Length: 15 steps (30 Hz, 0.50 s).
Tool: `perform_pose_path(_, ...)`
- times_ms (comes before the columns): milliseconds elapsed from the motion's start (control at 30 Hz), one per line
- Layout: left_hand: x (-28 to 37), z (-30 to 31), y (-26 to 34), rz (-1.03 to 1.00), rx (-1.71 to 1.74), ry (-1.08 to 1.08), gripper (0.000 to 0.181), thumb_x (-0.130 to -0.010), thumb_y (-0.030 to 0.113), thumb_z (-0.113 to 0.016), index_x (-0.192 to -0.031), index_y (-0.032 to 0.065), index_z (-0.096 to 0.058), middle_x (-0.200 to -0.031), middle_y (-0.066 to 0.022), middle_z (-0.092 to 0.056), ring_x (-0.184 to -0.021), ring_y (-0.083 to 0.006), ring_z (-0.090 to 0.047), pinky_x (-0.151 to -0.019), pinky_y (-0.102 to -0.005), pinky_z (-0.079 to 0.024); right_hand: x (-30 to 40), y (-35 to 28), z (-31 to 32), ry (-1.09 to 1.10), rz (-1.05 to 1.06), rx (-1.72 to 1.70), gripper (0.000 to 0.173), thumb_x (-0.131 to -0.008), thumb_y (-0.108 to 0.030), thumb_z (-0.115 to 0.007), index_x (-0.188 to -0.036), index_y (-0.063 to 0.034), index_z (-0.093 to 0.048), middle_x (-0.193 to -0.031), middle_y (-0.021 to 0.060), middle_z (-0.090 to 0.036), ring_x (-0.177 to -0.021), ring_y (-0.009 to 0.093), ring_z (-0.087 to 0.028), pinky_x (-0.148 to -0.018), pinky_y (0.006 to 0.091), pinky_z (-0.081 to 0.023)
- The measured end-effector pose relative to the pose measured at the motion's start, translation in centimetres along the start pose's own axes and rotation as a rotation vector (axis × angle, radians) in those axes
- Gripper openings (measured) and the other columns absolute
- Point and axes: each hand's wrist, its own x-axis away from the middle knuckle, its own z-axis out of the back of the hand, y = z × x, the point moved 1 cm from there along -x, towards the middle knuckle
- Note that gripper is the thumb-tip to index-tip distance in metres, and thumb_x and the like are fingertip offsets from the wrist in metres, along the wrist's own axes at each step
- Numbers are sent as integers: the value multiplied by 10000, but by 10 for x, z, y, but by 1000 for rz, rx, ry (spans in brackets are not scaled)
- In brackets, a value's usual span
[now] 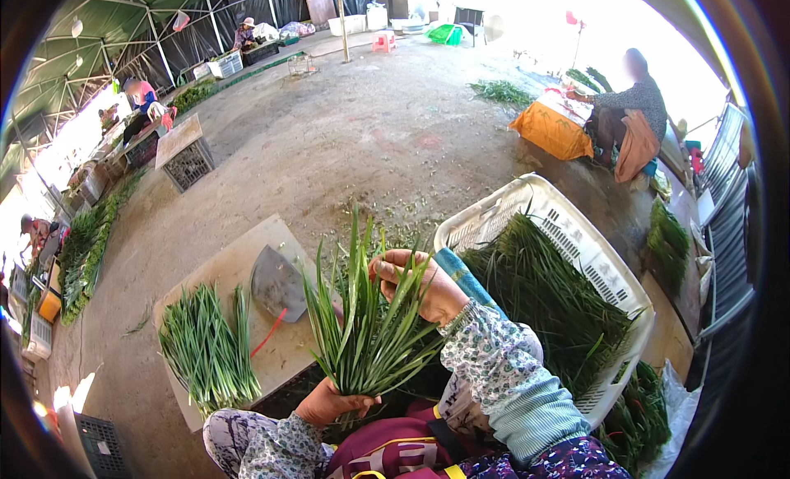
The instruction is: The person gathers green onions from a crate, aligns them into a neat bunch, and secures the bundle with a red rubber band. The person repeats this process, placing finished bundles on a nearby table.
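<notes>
My left hand (336,405) grips the lower end of a fanned bunch of long green leaves, likely garlic chives (364,318), upright before me. At the bunch's upper right side, my right hand (426,284) has its thumb and fingertips drawn together among the leaf tips; whether they pinch a leaf is unclear. To the left, a cut pile of the same greens (207,346) lies on a board (278,232). Beside it are a broad dark metal blade (278,284) and a red tie (269,334).
A white plastic crate (580,244) full of greens (549,300) stands close on my right. Leaf scraps litter the concrete floor ahead. A person (636,108) sits by an orange-covered box (549,130); several others sit at the left. A wooden-topped crate (185,152) stands ahead left.
</notes>
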Motion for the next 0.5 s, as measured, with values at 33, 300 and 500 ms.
perform_pose_path(33,0,-1,0,-6,4,0,169,-881,66,-718,-1037,9,-687,-927,-63,-709,-679,-128,-611,-621,-266,-502,4,-2,-2,31,-7,-11,311,-961,-334,-653,-1036,-33,-673,-707,-11,-627,-573,57,-555,-504,209,-419)
perform_pose_path(300,1,3,-2,-48,-30,55,128,-908,76,-692,-1009,0,-685,-918,-53,-694,-670,-126,-608,-606,-271,-495,1,-11,41,477,224,-236,181,-968,-179,-628,-1086,-59,-693,-827,66,-703,-519,77,-536,-428,203,-432)
perform_pose_path(500,0,9,4,-142,-76,164,146,-897,24,-669,-1036,-19,-666,-952,-111,-691,-691,-156,-611,-610,-296,-508,38,-25,61,400,297,699,228,-916,17,-584,-1085,-44,-724,-1031,43,-677,-773,80,-552,-718,237,-468)
